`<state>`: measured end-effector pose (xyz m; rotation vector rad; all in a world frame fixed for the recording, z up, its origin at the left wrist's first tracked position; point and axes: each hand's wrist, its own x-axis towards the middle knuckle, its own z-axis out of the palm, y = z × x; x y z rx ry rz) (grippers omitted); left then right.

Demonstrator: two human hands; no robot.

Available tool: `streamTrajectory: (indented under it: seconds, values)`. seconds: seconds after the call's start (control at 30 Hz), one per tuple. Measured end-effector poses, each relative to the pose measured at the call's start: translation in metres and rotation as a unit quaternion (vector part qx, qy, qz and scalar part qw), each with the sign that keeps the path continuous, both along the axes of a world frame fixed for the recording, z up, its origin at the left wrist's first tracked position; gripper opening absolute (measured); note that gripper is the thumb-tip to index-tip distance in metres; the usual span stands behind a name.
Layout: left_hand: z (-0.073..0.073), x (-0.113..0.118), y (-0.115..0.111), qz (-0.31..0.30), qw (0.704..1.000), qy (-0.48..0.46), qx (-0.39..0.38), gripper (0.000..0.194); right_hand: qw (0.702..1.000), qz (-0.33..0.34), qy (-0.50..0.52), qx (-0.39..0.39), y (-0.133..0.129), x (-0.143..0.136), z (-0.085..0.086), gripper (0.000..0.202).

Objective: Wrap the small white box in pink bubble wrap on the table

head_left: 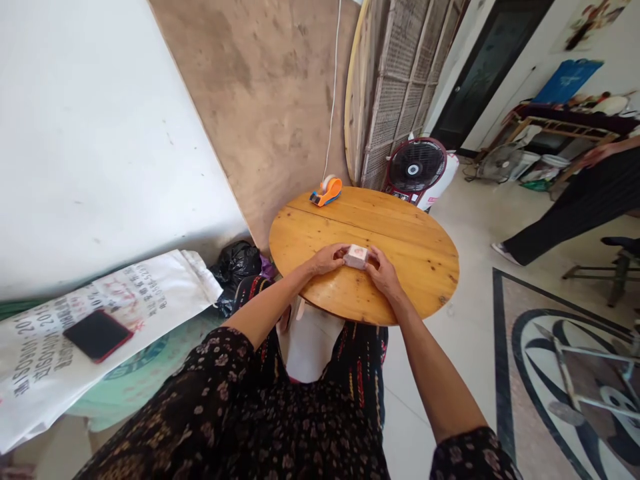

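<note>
A small pale box [357,256] with a pinkish mark on top rests at the middle of the round wooden table [420,253]. My left hand [330,259] grips its left side with the fingertips. On the right side, the fingers of my right hand [382,270] close against the same box. Toward the table's back edge stands an orange tape dispenser [329,191] with a roll of tape in it, apart from both hands.
A dark red fan [417,167] stands behind the table. At the left, a phone [98,335] lies on a white sack [165,283], near a black bag [237,267]. A person in dark trousers [575,207] is at the right.
</note>
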<state>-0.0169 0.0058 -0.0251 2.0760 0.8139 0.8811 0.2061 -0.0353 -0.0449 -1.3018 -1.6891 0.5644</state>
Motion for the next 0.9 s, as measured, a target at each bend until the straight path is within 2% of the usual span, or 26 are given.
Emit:
streamTrajectory:
  seconds: [0.37,0.53,0.73,0.9]
  values:
    - [-0.005,-0.002,0.003,0.012,0.999,-0.028,-0.024,0.058,0.996,-0.027,0.079,0.013,0.002,0.006,-0.008,0.056]
    - [-0.001,0.003,0.001,0.01,0.999,-0.038,-0.029,0.046,0.998,-0.015,0.055,0.005,0.002,0.003,-0.006,0.05]
    - [-0.003,0.011,0.001,0.038,0.999,-0.029,-0.026,0.042,0.999,-0.006,0.039,0.008,0.0,0.0,-0.002,0.044]
    - [-0.01,0.008,0.001,0.082,0.996,-0.037,-0.027,0.038,0.997,-0.044,0.069,0.015,0.0,0.004,-0.006,0.044]
